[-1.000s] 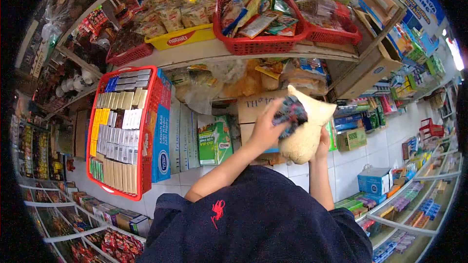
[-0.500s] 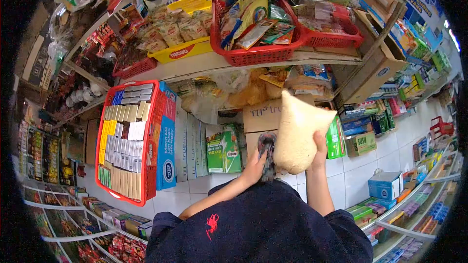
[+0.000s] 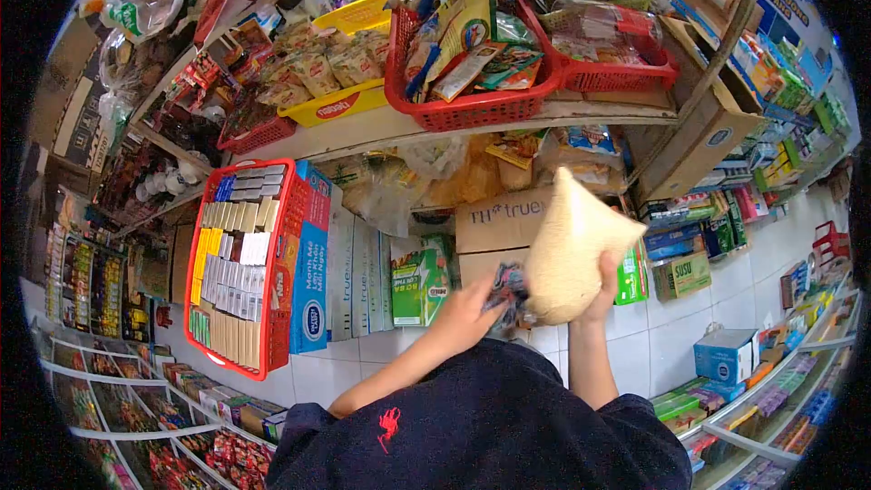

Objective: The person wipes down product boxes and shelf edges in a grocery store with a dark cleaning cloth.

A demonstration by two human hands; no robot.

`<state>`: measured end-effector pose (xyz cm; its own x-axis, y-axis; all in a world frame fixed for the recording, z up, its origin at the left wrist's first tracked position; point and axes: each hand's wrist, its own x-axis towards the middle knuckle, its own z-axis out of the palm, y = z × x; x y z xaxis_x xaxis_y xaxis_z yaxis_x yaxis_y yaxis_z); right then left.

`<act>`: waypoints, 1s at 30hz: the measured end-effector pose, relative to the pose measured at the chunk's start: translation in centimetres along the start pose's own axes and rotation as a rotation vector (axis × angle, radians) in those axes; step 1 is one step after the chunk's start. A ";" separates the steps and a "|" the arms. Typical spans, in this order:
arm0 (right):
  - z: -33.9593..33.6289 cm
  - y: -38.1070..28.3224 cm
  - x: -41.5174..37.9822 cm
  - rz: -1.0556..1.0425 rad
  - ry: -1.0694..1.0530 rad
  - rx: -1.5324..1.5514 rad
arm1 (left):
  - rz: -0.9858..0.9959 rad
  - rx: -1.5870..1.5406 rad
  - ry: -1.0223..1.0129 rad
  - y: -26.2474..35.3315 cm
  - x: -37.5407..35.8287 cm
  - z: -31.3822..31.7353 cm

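My right hand (image 3: 600, 295) is closed on the lower right side of a plump clear bag (image 3: 579, 249) filled with something pale beige and fine-grained. The bag is held up in front of my chest, tilted, with two pointed corners at its top and right. My left hand (image 3: 465, 316) grips a crumpled dark patterned cloth (image 3: 506, 295), which overlaps the bag's lower left edge in this view. Behind the bag stands a brown carton (image 3: 494, 227) with printed lettering.
On the left, a red basket (image 3: 292, 218) holds rows of small packs beside a blue carton (image 3: 312, 259). Green boxes (image 3: 419, 281) stand on the tiled floor. Above, a shelf carries red baskets (image 3: 472, 112) and a yellow tray (image 3: 332, 110) of packets. Glass cases flank me.
The bag and my right hand have shifted slightly right. The cloth in my left hand has gone from hanging long and upright to bunched against the bag's lower left side.
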<state>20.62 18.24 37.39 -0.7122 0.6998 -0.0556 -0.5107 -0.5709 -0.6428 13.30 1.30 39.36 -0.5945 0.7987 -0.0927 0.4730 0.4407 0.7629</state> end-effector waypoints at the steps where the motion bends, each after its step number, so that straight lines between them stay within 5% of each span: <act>1: 0.0 -0.4 0.4 0.001 -0.005 0.002 | -0.141 0.131 -0.247 -0.3 -0.1 -0.2; 3: -0.4 -1.2 0.6 0.169 0.074 0.325 | -0.153 0.184 -0.267 -4.3 -0.3 1.8; 5: -0.3 -1.2 0.8 0.188 0.072 0.297 | -0.157 0.241 -0.276 -5.5 0.4 2.5; 7: -1.1 -0.5 0.8 0.222 -0.045 0.162 | -0.343 -0.245 0.055 -5.0 2.0 1.7; 8: -1.4 -0.4 0.7 0.227 -0.051 0.159 | -0.345 -0.248 0.062 -5.4 2.8 2.5; 10: -1.8 -0.6 1.2 0.190 -0.179 -0.125 | -0.224 -0.597 0.382 -4.1 5.6 2.8; 11: -1.5 -0.8 1.4 0.185 -0.190 -0.125 | -0.109 -0.840 0.125 -1.7 5.5 1.8; 14: -1.9 -0.7 1.7 0.358 -0.110 -0.148 | -0.375 -1.212 -0.158 -0.9 5.8 2.9; 17: -2.7 0.9 2.3 0.337 -0.168 -0.137 | -0.119 -1.165 0.021 -1.7 4.9 5.3; 22: -2.8 2.5 2.3 0.410 -0.131 -0.081 | -0.141 -1.215 0.050 -2.2 4.1 4.4; 24: -3.5 2.9 3.0 0.439 -0.207 -0.099 | -0.289 -1.652 -0.125 -3.7 3.9 4.5; 27: -3.5 2.8 1.7 0.514 -0.226 -0.319 | -0.096 -1.943 -0.050 -4.6 4.0 5.3; 30: -3.1 3.7 0.3 0.567 -0.120 -0.270 | -0.144 -1.801 -0.025 -3.8 3.9 3.7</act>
<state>19.97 17.65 32.66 -0.8931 0.2590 -0.3679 0.0897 -0.6989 -0.7096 11.63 4.29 33.73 -0.5457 0.8114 -0.2094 -0.7960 -0.4237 0.4323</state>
